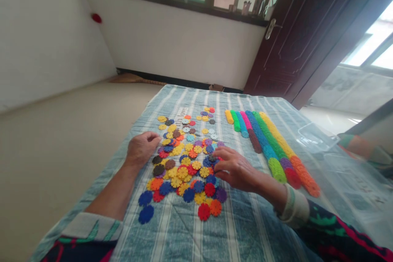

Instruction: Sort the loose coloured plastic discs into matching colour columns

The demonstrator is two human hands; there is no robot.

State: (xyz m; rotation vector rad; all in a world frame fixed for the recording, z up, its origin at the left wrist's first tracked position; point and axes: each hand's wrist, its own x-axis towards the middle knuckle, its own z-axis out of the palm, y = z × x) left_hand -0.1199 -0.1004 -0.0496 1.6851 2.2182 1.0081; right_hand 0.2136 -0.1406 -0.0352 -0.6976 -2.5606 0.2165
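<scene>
— What lies under the hands?

— A loose spread of small flat discs, each notched round its rim like a flower or a snowflake. They are yellow, red, orange, dark blue, purple, brown and pale blue, mixed with no order, some overlapping and some lying alone at the near edge.

— Where are they?

— In the middle of a blue-and-white striped cloth, between the two forearms.

— And the left hand?

— It rests on the cloth at the left edge of the spread, fingers curled under, knuckles up. I cannot tell whether anything sits inside the curl.

— The right hand?

— It lies palm down at the right edge, its fingertips down among dark and blue discs. Whether they pinch one or only touch, I cannot tell.

— What is to the right of it?

— Long stacked rows of the same discs pressed face to face, lying side by side on the cloth: yellow, green, pale blue, pink, blue, green and yellow, several changing colour partway to brown, purple, red or orange. They are apart from the loose spread.

— Beyond those?

— A clear plastic tray at the cloth's right side, and a dark wooden door behind.
</scene>
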